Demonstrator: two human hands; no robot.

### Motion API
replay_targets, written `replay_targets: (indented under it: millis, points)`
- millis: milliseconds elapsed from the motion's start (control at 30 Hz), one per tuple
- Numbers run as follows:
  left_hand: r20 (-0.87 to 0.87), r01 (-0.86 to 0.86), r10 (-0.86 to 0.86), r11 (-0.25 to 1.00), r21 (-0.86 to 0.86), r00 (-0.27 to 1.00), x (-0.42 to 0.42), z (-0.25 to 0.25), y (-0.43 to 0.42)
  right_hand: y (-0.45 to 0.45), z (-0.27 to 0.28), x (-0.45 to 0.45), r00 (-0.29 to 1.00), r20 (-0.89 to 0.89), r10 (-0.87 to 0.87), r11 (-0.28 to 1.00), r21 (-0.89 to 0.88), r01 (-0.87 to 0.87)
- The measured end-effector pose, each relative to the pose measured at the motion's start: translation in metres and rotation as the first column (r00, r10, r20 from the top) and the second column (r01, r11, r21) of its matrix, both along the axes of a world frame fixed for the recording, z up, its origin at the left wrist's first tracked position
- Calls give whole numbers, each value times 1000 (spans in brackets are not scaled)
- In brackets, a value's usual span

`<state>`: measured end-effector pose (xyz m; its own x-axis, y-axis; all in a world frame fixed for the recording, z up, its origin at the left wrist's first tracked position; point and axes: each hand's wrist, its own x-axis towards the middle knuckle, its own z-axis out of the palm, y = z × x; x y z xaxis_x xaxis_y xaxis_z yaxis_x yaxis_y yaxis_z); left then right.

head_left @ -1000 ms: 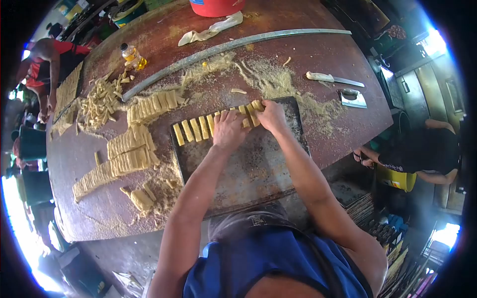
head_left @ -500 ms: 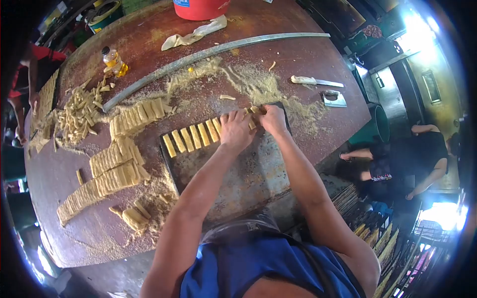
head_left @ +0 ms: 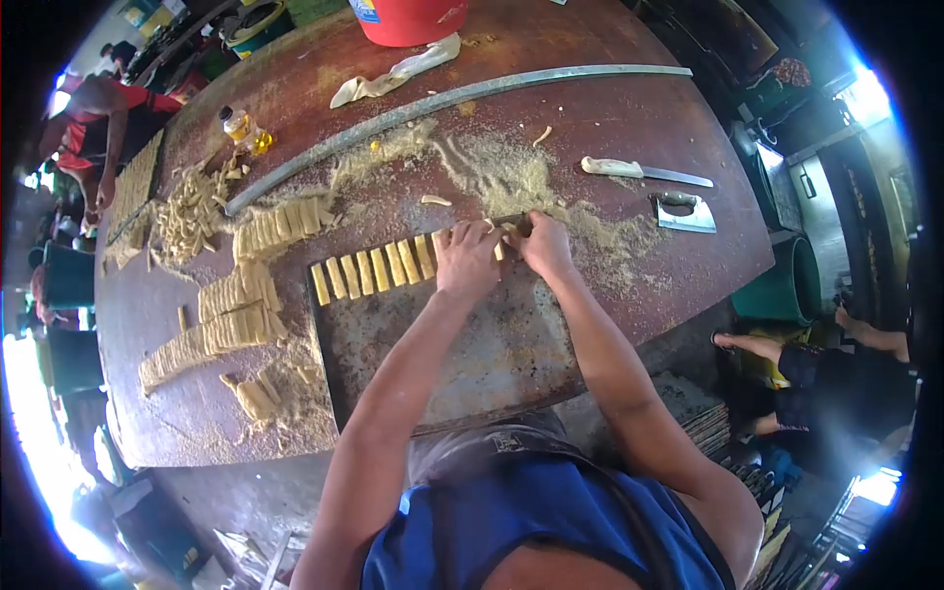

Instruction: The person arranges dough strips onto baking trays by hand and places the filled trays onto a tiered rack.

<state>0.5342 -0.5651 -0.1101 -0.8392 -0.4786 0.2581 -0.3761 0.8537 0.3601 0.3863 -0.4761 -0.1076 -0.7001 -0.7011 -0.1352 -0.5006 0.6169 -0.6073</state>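
Observation:
A dark, worn baking tray [head_left: 452, 354] lies at the table edge in front of me. Along its far side runs a row of pale yellow dough strips [head_left: 379, 269], set side by side with narrow gaps. My left hand [head_left: 467, 261] is at the right end of that row, its fingers curled down and closed over dough. Close beside it, my right hand [head_left: 542, 246] pinches at the tray's far right corner. A bit of dough strip [head_left: 499, 246] shows between the two hands; the fingers hide the rest.
Cut dough strips [head_left: 231, 310] stand in blocks left of the tray, near a heap of scraps [head_left: 190, 211]. Crumbs surround a long metal bar [head_left: 433, 101]. A knife [head_left: 644, 172], a scraper [head_left: 686, 211], an oil bottle [head_left: 236, 126] and a red bucket [head_left: 408, 20] are farther off. Other people stand left and right.
The view has shifted, showing more of the person at the left. Both hands stay at the right end of the row, and the right hand has drawn slightly in toward the tray's far edge.

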Motion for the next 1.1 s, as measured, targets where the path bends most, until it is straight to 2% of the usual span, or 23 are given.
replay_targets:
  millis: [33, 167, 200, 300, 333, 400, 533, 633, 700, 767, 800, 833, 867, 900, 933, 1000, 1033, 1067, 1100]
  points:
    - [32, -22, 23, 1000, -14, 999, -2, 2, 2, 1, 0, 0, 999, -35, 22, 1000, -11, -22]
    - [39, -65, 65, 998, -3, 997, 7, 4, 1, 4, 11, 6, 999, 18, 42, 998, -43, -41]
    - [70, -72, 73, 997, -11, 995, 8, 3, 2, 5, 4, 7, 993, -101, 67, 997, -31, -71]
    - [106, -78, 79, 997, -20, 991, 13, 2, 1, 9, -8, 4, 982, -169, 86, 992, -73, -99]
    - [108, -76, 78, 997, -25, 991, 13, 1, 0, 8, -9, 3, 983, -166, 84, 992, -79, -98]
    - [90, -48, 48, 999, 6, 995, 10, 0, -1, 5, -11, -1, 991, -55, 123, 989, -76, -127]
    - [100, -7, 5, 1000, 14, 995, 8, -5, -4, -8, -15, 3, 991, -102, 90, 985, -137, -104]
    - [58, -8, 6, 999, 36, 998, 9, -14, -7, -12, -19, 4, 997, -7, 79, 988, -134, -79]
    - [-26, 36, -34, 997, 64, 999, 12, -14, -11, -12, -31, 2, 986, -159, 51, 971, -225, -87]
    - [-171, 62, -50, 996, 66, 984, 29, -9, -15, -13, -3, 9, 994, -97, 58, 997, -38, -62]
    - [-154, 9, 0, 998, 61, 988, 49, -4, -22, -12, -4, 10, 991, -121, 62, 998, -17, -64]
    - [-192, 69, -57, 996, 56, 980, 70, 4, -30, -11, -22, 7, 996, -91, 0, 997, -81, -8]
    - [-233, 132, -118, 990, 46, 965, 98, 11, -40, -7, -39, 2, 992, -130, -4, 977, -210, -23]
    - [-224, 92, -80, 995, 44, 971, 133, 15, -49, -7, -51, 11, 986, -164, -25, 942, -334, -32]
    - [-218, 24, -9, 997, 67, 976, 172, 20, -59, -13, -41, 47, 987, -158, 1, 941, -334, -55]
    - [-184, -109, 128, 988, 111, 974, 250, 21, -89, -21, -11, 116, 995, -56, -80, 928, -368, 54]
    - [-191, -208, 255, 949, 238, 948, 295, 43, -96, -31, -5, 155, 998, 55, 30, 956, -292, -13]
    - [-115, -387, 448, 855, 346, 887, 336, 39, -103, -46, 22, 209, 992, 59, 115, 977, -189, -102]
    - [-91, -501, 531, 834, 230, 843, 382, 39, -116, -62, 31, 249, 932, 148, 331, 941, -123, -315]
